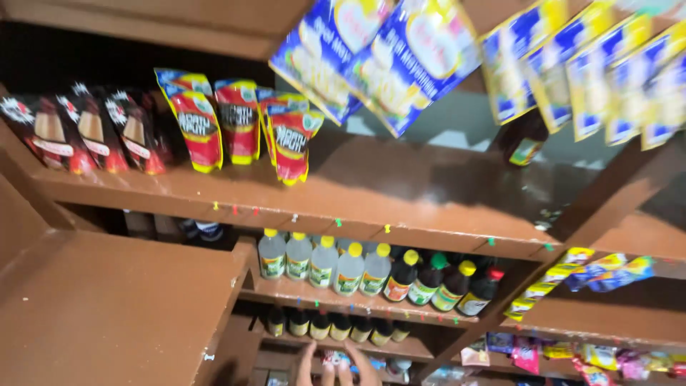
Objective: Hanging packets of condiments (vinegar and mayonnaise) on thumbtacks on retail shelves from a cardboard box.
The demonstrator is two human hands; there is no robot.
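Brown wooden shelves (400, 193) fill the view, seen tilted, with a wide bare shelf panel (107, 307) at eight o'clock. Blue-and-yellow sachet strips (400, 57) hang from twelve to two o'clock. Red stand-up pouches (239, 121) sit on the upper shelf at eleven o'clock, with dark red-tipped packets (89, 132) beside them at ten o'clock. Near the centre, slightly toward five o'clock, clear bottles with yellow caps (321, 264) stand in a row, touching dark sauce bottles (436, 282) to their right. Small dark bottles (336, 325) line the shelf below. At six o'clock, a hand (339, 366) reaches up at the frame's bottom edge, fingers (307, 361) spread apart around a small packet (336, 359); which hand it is I cannot tell, nor whether it grips the packet.
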